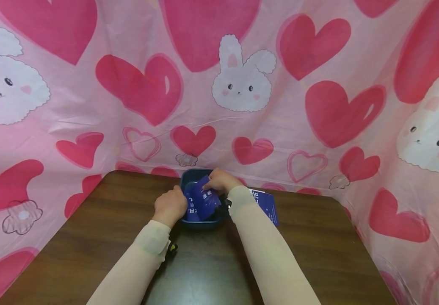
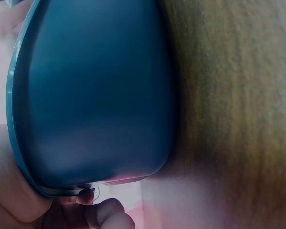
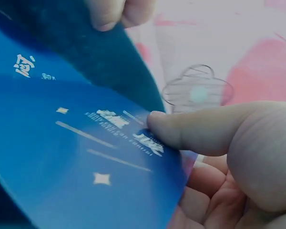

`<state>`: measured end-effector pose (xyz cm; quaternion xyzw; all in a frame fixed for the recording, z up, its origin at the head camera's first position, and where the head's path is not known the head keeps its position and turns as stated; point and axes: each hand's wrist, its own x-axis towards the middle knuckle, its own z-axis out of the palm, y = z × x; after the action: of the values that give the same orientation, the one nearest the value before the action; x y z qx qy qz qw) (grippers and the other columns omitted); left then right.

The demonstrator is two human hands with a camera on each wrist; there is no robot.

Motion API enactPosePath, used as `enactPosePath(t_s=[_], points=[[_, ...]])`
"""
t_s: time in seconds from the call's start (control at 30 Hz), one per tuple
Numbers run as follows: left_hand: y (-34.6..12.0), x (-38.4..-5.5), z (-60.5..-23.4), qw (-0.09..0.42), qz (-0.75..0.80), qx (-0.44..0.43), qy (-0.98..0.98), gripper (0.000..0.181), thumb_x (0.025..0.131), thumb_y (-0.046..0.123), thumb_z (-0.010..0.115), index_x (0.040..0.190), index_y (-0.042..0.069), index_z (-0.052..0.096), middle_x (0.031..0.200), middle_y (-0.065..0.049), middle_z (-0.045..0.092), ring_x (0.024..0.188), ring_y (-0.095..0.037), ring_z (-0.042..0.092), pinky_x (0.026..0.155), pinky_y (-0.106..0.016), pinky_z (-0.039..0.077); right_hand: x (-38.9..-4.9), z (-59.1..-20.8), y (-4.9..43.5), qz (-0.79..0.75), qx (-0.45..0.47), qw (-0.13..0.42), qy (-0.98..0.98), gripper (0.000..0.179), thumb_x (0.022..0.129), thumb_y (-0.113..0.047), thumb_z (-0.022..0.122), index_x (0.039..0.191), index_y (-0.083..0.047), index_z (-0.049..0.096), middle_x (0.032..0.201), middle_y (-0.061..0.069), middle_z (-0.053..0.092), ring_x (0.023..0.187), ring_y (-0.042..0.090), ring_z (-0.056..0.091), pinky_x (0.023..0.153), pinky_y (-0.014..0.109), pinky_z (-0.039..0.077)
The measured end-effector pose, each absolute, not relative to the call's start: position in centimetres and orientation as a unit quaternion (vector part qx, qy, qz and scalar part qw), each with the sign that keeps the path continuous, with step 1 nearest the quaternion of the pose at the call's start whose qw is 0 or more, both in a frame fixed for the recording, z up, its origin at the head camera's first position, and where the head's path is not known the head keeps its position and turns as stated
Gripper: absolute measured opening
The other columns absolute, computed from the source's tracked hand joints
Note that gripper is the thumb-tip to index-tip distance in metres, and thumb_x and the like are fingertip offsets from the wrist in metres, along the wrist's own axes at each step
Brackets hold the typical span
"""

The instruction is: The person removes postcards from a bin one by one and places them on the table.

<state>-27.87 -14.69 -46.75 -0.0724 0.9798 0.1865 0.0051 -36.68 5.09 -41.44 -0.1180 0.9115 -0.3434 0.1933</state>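
Observation:
A dark teal plastic bin (image 1: 200, 225) stands towards the far edge of the table. My left hand (image 1: 170, 206) grips its left rim; the left wrist view shows the bin's outer wall (image 2: 100, 95) up close, with curled fingers (image 2: 115, 217) at the rim's end. Over the bin's opening, my right hand (image 1: 223, 181) pinches a blue card with white print (image 1: 208, 202) between thumb and fingers. The card is tilted, as the right wrist view shows its printed face (image 3: 81, 152). Beneath it, another blue printed card (image 1: 191, 214) lies inside the bin.
More blue printed cards or leaflets (image 1: 269, 207) lie on the table right of the bin, partly hidden by the right forearm. The brown wooden table (image 1: 120, 220) is backed by a pink curtain (image 1: 200, 101) with hearts and rabbits.

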Motion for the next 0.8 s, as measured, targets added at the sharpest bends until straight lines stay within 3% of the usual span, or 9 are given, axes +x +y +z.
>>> enactPosePath(t_s=[0.3, 0.6, 0.8], points=[[-14.7, -27.9, -46.9, -0.002, 0.181, -0.071, 0.981, 0.043, 0.113, 0.031, 0.052, 0.134, -0.005, 0.061, 0.117, -0.028, 0.078, 0.098, -0.044, 0.078, 0.085, -0.065, 0.068, -36.8, -41.9, 10.5, -0.465, -0.118, 0.177, 0.859, 0.032, 0.109, -0.029, 0.077, 0.126, -0.002, 0.08, 0.108, 0.014, 0.083, 0.09, 0.026, 0.084, 0.086, 0.042, 0.073], [-14.5, -27.9, -46.8, -0.005, 0.174, -0.069, 0.982, 0.044, 0.115, 0.028, 0.049, 0.14, -0.006, 0.06, 0.12, -0.027, 0.079, 0.101, -0.044, 0.079, 0.086, -0.064, 0.068, -35.8, -42.7, 16.8, -0.538, -0.086, 0.154, 0.824, 0.037, 0.111, -0.027, 0.074, 0.133, 0.002, 0.075, 0.106, 0.009, 0.073, 0.09, 0.023, 0.071, 0.079, 0.037, 0.068], [-14.6, -27.9, -46.7, 0.006, 0.174, -0.073, 0.982, 0.046, 0.114, 0.029, 0.05, 0.143, -0.006, 0.059, 0.119, -0.026, 0.079, 0.098, -0.042, 0.078, 0.086, -0.063, 0.068, -35.4, -44.2, 20.3, -0.558, -0.048, 0.133, 0.818, 0.04, 0.112, -0.026, 0.071, 0.136, 0.007, 0.07, 0.105, 0.007, 0.073, 0.088, 0.019, 0.072, 0.075, 0.036, 0.068]])
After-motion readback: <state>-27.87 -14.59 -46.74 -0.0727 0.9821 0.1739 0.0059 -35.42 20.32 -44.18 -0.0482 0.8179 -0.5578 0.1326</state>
